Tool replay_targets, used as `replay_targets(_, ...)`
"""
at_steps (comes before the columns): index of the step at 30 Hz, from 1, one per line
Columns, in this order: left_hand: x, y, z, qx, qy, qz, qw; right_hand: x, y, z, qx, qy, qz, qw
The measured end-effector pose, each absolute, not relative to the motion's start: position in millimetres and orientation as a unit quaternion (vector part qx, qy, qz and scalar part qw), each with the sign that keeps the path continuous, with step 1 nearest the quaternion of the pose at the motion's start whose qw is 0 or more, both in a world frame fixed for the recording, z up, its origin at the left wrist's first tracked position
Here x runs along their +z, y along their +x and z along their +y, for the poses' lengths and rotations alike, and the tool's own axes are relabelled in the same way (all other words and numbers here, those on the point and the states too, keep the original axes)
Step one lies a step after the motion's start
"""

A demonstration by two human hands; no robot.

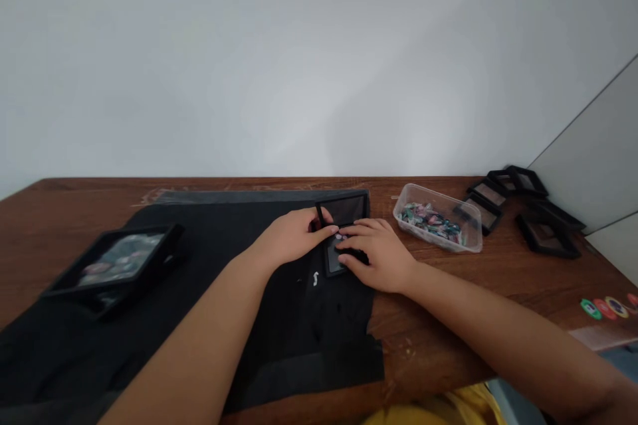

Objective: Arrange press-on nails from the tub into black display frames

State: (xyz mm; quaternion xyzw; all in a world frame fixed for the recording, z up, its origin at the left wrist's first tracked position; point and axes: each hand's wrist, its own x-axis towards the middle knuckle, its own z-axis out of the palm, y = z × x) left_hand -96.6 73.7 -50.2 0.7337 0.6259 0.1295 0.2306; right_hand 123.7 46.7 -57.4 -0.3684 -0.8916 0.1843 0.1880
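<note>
A small black hinged frame (351, 207) with clear film panes stands unfolded near the right edge of the black mat. My left hand (289, 236) closes on the frame's left side, thumb laid over it and fingers curled behind. Across the lower half rests my right hand (381, 257), its fingers stretched out and slightly apart. Small pale pinkish pieces (340, 236) show between the two hands on the film; my fingertips partly hide them. A curled white scrap (316, 278) lies on the mat just below the frame.
A clear plastic tub (471, 239) of small colourful pieces stands to the right. Beyond it several black frames (548, 237) are piled by the wall. At left a larger black frame (172, 239) holds colourful pieces. Round coloured stickers (605, 309) sit at the table's right edge.
</note>
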Motion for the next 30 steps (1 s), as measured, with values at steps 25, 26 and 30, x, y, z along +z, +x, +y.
replay_targets(25,-52.8,-98.3,74.2,0.14,0.733,0.625,0.229,-47.5,139.0,52.1,0.167,-0.377,-0.886,0.213)
replay_targets(26,-53.2,-98.6,74.4,0.14,0.733,0.625,0.228,-46.1,139.3,52.7,0.169,-0.385,-0.885,0.199)
replay_targets(30,-54.2,-99.9,74.7,0.146,0.732,0.625,0.228,-39.4,138.4,51.7,0.167,-0.411,-0.879,0.175)
